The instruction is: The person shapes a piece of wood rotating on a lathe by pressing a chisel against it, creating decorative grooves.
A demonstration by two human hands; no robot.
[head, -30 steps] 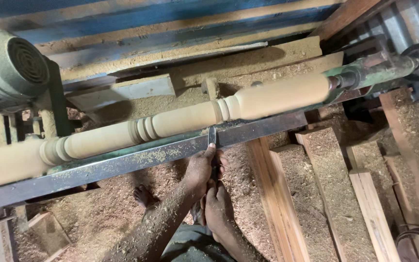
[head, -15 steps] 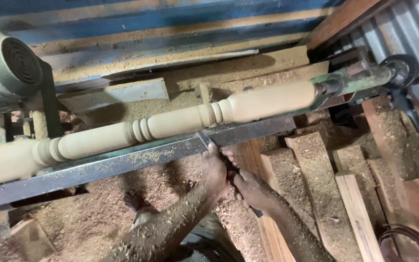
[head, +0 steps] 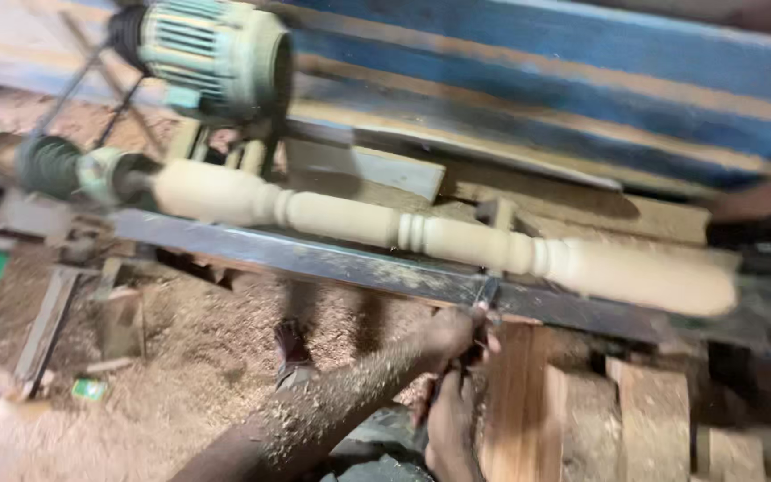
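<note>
Fingers of the left hand point(head: 453, 332) curl tight round a chisel point(head: 485, 299), its tip resting on the metal rail point(head: 332, 263). The right hand point(head: 451, 419) grips the handle lower down. Just above, a pale wooden spindle point(head: 457, 241) lies across the lathe, below the green motor point(head: 211, 54). Sawdust point(head: 189, 357) covers the floor.

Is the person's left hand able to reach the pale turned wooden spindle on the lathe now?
Probably yes: the left hand sits by the steel rest bar, just below the spindle; nothing blocks the way.
</note>
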